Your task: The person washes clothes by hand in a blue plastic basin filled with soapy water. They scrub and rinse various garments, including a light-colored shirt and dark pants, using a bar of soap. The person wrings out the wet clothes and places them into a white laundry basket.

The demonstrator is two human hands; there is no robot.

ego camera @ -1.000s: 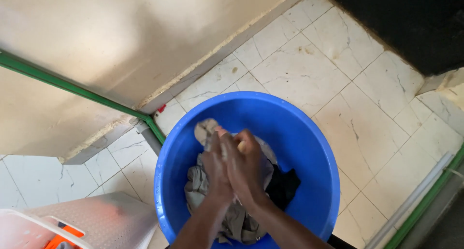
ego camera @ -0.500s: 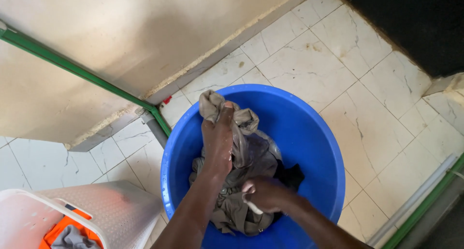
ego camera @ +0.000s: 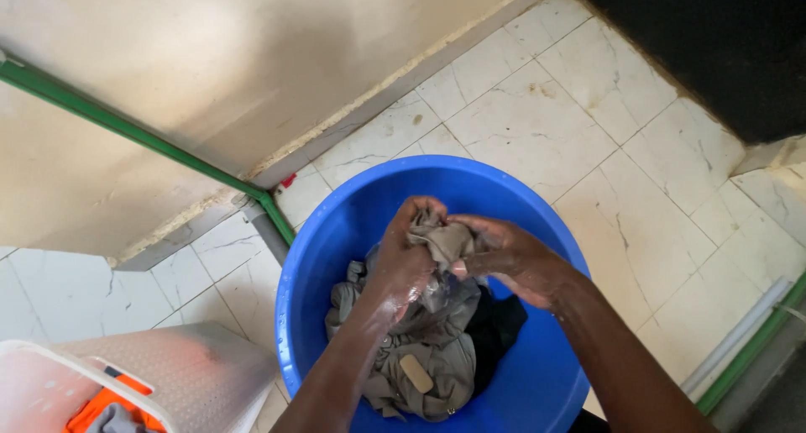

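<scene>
Left hand (ego camera: pixel 401 261) and right hand (ego camera: pixel 504 252) both clenched on bunched wet grey cloth (ego camera: pixel 441 240); soft crumpled folds hang below fingers into round smooth blue plastic basin (ego camera: pixel 336 231).

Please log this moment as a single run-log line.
left hand: shut on grey garment | right hand: shut on grey garment | garment bunched between hands over blue basin | dark cloth in basin | white basket beside basin

White marbled tile floor (ego camera: pixel 520 122), carrying a blue plastic basin (ego camera: pixel 336 231) and, at lower left, a white perforated laundry basket (ego camera: pixel 176 370).
</scene>
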